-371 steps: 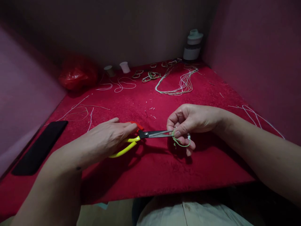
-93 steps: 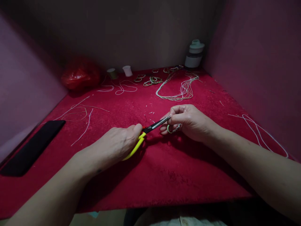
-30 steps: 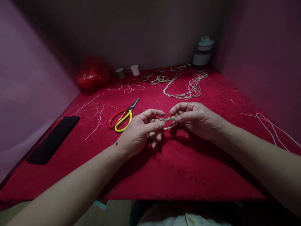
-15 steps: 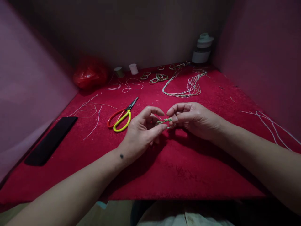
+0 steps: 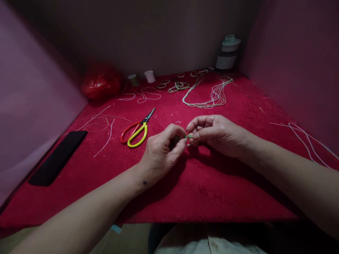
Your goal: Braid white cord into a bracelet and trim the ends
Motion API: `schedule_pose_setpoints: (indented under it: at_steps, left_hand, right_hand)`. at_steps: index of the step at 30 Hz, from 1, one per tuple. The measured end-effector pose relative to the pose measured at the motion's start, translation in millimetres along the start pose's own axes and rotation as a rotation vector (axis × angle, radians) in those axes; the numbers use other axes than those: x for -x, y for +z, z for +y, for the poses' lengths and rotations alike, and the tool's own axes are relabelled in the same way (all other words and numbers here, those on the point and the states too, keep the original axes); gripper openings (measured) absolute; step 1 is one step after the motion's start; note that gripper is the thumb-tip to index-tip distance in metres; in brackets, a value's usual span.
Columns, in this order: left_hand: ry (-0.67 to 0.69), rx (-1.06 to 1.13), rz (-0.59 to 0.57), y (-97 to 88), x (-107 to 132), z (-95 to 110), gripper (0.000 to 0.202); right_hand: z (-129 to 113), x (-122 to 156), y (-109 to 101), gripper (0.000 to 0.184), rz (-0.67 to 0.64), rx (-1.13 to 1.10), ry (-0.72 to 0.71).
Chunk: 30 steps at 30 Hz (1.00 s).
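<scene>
Between my hands is a small green and pale braided cord bracelet [image 5: 189, 136], held just above the red cloth. My left hand [image 5: 165, 146] pinches one side of it between thumb and index finger. The thumb and fingers of my right hand [image 5: 215, 134] close on the other side. Most of the bracelet is hidden by my fingers. To the left of my left hand lie scissors [image 5: 137, 132] with one red and one yellow handle, blades pointing away from me.
A black flat case [image 5: 58, 157] lies at left. Farther back are a red plastic bag [image 5: 100, 83], two thread spools [image 5: 149, 76], several braided loops [image 5: 178, 86], a bundle of cords [image 5: 203, 104] and a white-lidded jar [image 5: 228, 53]. Loose cords [image 5: 304, 135] lie at right.
My left thumb and index finger have come together on the green cord, and that hand has turned slightly. My right hand has hardly moved and keeps its hold.
</scene>
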<state>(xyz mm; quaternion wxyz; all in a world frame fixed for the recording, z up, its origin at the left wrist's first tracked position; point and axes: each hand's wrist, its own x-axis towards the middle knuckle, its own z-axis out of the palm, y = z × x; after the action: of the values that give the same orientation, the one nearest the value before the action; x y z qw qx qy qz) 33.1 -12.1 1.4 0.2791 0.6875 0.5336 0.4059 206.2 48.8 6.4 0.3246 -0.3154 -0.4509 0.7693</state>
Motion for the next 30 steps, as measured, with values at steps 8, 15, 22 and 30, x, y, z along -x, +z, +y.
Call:
schedule_pose_setpoints:
  at_steps: [8,15,22,30]
  left_hand:
    - [-0.044,-0.011,-0.003,1.2,1.5,-5.4,0.007]
    - [-0.094,0.029,-0.024,0.8,-0.3,-5.6,0.007]
    - [-0.292,0.314,-0.178,-0.1,-5.3,10.1,0.009]
    - [-0.314,0.326,-0.196,-3.4,-4.6,16.4,0.009]
  right_hand:
    - [2.1,1.0,-1.2,0.014,-0.015,0.118,-0.013]
    - [-1.4,4.9,3.5,0.005,0.002,0.310,-0.025]
    - [-0.6,4.4,4.8,0.006,0.023,0.410,-0.059]
    - [-1.9,4.5,6.7,0.008,0.040,0.403,-0.061]
